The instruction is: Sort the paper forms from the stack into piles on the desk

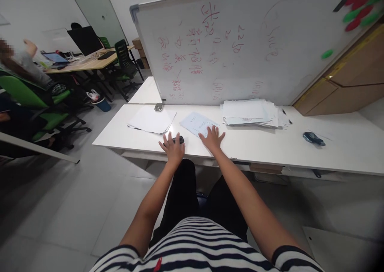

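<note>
My left hand (174, 150) rests near the desk's front edge with its fingers spread. It lies against a small black object (181, 139), partly covered by the fingers; its kind is not clear. My right hand (212, 139) is spread flat, fingertips on the lower right part of a pale blue printed sheet or thin booklet (193, 122). To the left of these lies a small pile of white paper (153, 120). A thick, uneven stack of paper (249, 113) sits to the right of my right hand.
A whiteboard (192, 56) with red writing stands along the back of the white desk (258, 148). A dark blue object, perhaps a stapler (313, 139), lies at right. A grey rounded object (159, 107) is by the board's corner. Another person sits in a green chair (21, 92).
</note>
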The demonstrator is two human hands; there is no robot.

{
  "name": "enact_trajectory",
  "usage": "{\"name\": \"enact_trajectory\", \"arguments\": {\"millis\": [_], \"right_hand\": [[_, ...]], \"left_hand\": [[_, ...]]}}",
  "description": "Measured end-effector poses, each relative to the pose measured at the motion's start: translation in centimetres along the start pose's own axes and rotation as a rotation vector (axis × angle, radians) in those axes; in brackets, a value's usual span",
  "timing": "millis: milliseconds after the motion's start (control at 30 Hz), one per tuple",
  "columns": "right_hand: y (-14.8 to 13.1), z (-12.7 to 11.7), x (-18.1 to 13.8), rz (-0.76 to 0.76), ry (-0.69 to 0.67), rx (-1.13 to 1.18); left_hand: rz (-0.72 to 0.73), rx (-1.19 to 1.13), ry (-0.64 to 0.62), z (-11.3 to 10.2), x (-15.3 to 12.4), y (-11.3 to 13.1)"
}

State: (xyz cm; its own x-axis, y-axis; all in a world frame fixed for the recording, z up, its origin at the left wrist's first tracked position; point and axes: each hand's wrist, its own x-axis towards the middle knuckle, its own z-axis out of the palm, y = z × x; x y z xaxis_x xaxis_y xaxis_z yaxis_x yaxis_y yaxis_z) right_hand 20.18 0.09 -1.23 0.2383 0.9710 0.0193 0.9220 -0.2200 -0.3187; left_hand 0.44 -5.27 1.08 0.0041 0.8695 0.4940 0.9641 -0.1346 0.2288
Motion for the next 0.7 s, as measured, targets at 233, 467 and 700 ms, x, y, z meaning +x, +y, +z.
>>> {"name": "enact_trajectory", "arguments": {"millis": [233, 467, 700], "right_hand": [[-0.1, 0.0, 0.1, 0.15, 0.077, 0.012], [0.4, -0.6, 0.0, 0.094, 0.129, -0.008], [1.1, -1.4, -0.3, 0.047, 0.045, -0.073]], "left_hand": [[0.48, -0.049, -0.403, 2.4, 0.0, 5.3], [0.431, -0.068, -0.449, 4.8, 1.2, 5.4], [0.402, -0.08, -0.399, 4.7, 0.6, 5.4]]}}
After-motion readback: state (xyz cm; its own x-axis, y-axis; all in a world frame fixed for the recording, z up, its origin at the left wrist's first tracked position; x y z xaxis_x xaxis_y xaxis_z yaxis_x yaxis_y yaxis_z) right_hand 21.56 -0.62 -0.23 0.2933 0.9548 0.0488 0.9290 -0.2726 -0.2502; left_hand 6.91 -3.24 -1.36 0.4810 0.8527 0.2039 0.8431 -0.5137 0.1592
